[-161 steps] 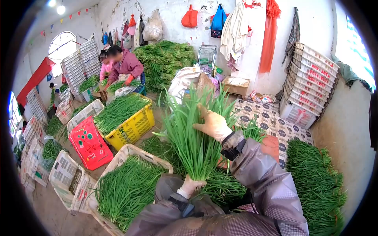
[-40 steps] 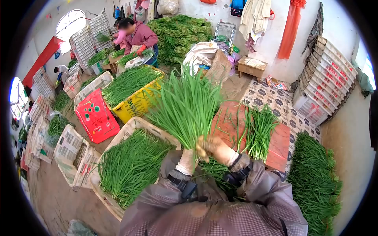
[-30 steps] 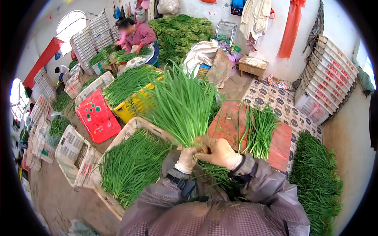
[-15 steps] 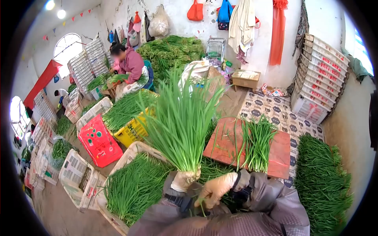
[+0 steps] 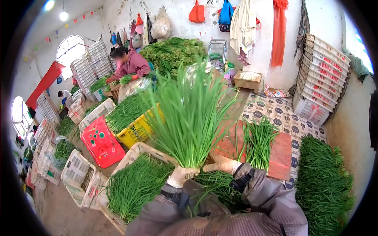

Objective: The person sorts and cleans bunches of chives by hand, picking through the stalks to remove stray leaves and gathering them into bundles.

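Observation:
My left hand (image 5: 183,176), in a pale glove, is closed round the white stem ends of a large bunch of garlic chives (image 5: 191,133). The bunch stands upright, its leaves fanning out above my fist. At the right side of its base is my gloved right hand (image 5: 221,163), thumb and fingers closing on the stalks there; its fingertips are partly hidden by leaves. Loose chives (image 5: 216,183) lie on my lap below. A smaller pile of chives (image 5: 260,143) rests on a reddish board (image 5: 280,155) to the right.
Left of me stands a crate (image 5: 138,148) of chives, beyond it a yellow crate (image 5: 136,133) and a red bag (image 5: 103,141). More chives (image 5: 323,188) lie at right below stacked white crates (image 5: 321,78). A co-worker (image 5: 132,65) sits at the back, handling greens.
My right hand has risen from my lap to the base of the bunch. The bunch has shifted slightly right, its leaves spread wider. The co-worker's arms have moved.

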### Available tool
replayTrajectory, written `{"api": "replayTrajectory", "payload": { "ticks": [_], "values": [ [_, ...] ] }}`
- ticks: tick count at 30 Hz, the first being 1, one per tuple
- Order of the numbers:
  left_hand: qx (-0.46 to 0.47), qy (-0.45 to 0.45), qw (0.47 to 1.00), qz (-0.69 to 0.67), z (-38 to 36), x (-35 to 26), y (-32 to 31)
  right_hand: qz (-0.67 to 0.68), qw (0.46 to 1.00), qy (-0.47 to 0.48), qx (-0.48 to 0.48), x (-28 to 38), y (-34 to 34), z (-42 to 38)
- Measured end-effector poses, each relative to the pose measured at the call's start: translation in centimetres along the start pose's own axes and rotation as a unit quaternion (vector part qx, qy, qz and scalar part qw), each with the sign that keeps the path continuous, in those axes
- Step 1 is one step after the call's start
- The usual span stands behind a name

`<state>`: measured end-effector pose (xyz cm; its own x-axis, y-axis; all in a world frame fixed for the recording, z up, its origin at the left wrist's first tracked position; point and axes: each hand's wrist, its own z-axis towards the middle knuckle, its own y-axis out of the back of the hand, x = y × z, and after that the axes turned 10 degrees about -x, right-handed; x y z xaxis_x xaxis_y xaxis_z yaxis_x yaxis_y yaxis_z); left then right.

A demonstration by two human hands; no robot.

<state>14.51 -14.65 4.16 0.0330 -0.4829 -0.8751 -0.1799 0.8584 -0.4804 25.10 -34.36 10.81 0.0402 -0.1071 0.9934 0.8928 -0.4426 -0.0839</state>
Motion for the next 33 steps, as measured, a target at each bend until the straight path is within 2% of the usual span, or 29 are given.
{"api": "replayTrajectory", "payload": {
  "ticks": [1,3,4,5,6,8,9,11,13,14,16,17,18,20,23,29,33],
  "values": [
    [-0.023,-0.019,0.996,0.087,-0.1,-1.1,-0.8,0.020,1.000,0.008,-0.009,-0.5,-0.1,0.3],
    [-0.031,-0.058,0.983,0.170,0.9,-0.7,-0.1,0.059,0.997,0.024,-0.031,-1.2,-0.3,0.7],
    [-0.035,-0.080,0.973,0.212,1.0,-0.9,-0.3,0.029,0.998,0.002,-0.053,-0.7,-0.3,0.5],
    [-0.038,-0.103,0.962,0.252,1.3,-2.1,-1.5,0.026,0.996,0.022,-0.081,-0.8,-0.4,0.6],
    [0.026,-0.451,0.742,0.495,3.2,-1.6,-1.3,0.022,0.993,0.042,-0.108,-0.9,-0.7,0.8],
    [-0.036,-0.378,0.826,0.417,3.6,-1.5,-2.2,0.022,0.982,0.084,-0.168,-0.7,-1.5,1.3],
    [-0.066,-0.336,0.861,0.375,3.6,-1.5,-2.6,0.024,0.985,0.068,-0.158,-1.2,-1.3,1.7],
    [-0.124,-0.323,0.807,0.479,3.1,-2.0,-3.5,0.028,0.989,0.036,-0.138,-3.3,0.1,3.0],
    [-0.166,-0.303,0.742,0.575,2.1,-2.8,-4.8,0.055,0.984,0.062,-0.160,-5.4,0.4,3.3],
    [-0.154,-0.388,0.695,0.585,2.7,-1.6,-3.5,0.064,0.981,0.074,-0.166,-6.6,0.7,3.5],
    [-0.157,-0.381,0.652,0.637,1.9,-2.1,-4.1,0.075,0.977,0.078,-0.183,-7.4,0.3,3.1],
    [-0.158,-0.375,0.629,0.662,1.6,-2.2,-4.3,0.006,0.980,0.087,-0.179,-7.6,0.7,2.9],
    [-0.153,-0.419,0.610,0.654,1.8,-1.9,-4.2,-0.062,0.978,0.096,-0.176,-7.2,0.9,2.5],
    [-0.136,-0.432,0.600,0.660,1.4,-2.0,-4.2,-0.200,0.953,0.127,-0.186,-6.3,1.2,1.6],
    [-0.127,-0.451,0.577,0.669,1.8,-1.3,-3.9,-0.224,0.935,0.190,-0.196,-5.3,1.2,0.4],
    [-0.089,-0.517,0.554,0.647,3.1,-0.1,-4.3,-0.185,0.935,0.192,-0.233,-5.8,1.4,-2.2],
    [-0.068,-0.496,0.569,0.652,3.7,0.7,-5.9,-0.126,0.940,0.174,-0.263,-6.0,2.0,-4.1]
  ]
}}
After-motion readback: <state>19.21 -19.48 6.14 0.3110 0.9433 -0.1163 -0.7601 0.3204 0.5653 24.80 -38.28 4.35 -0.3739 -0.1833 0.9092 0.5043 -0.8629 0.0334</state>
